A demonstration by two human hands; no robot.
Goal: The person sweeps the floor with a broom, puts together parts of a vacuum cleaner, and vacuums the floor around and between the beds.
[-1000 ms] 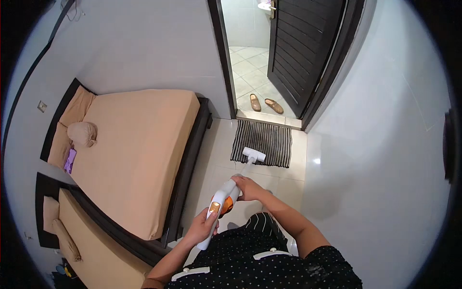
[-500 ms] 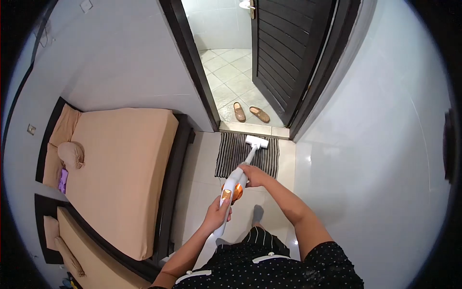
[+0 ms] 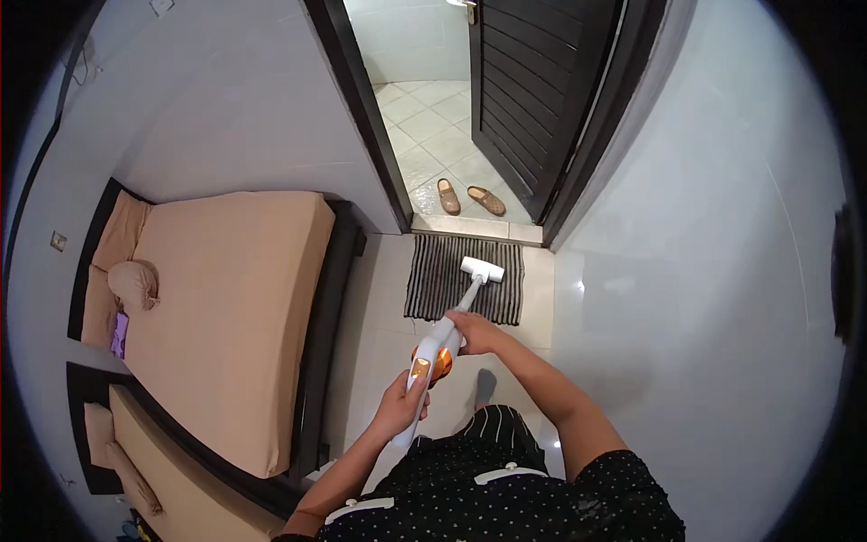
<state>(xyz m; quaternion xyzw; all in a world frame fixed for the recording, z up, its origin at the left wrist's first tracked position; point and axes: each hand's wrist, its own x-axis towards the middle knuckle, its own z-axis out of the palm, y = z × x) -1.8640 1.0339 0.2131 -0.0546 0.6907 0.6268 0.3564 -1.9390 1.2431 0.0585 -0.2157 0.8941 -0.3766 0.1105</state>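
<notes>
A white stick vacuum cleaner (image 3: 431, 354) with an orange dust cup slants away from my body. My left hand (image 3: 400, 406) is wrapped round its rear handle, thumb on top near a gold-coloured panel. Farther forward, my right hand (image 3: 473, 332) grips the body just behind the tube. The white floor head (image 3: 482, 269) rests on a dark striped mat (image 3: 435, 280), right of its middle.
Beyond the mat, a raised sill leads to a tiled room with a pair of brown clogs (image 3: 486, 200). The dark slatted door (image 3: 526, 90) stands ajar. A bed (image 3: 226, 316) is on the left, a pale wall (image 3: 686, 316) on the right.
The floor head has come back slightly toward me, from near the mat's far edge to farther in on it. Both hands keep their hold. The view has tilted a little.
</notes>
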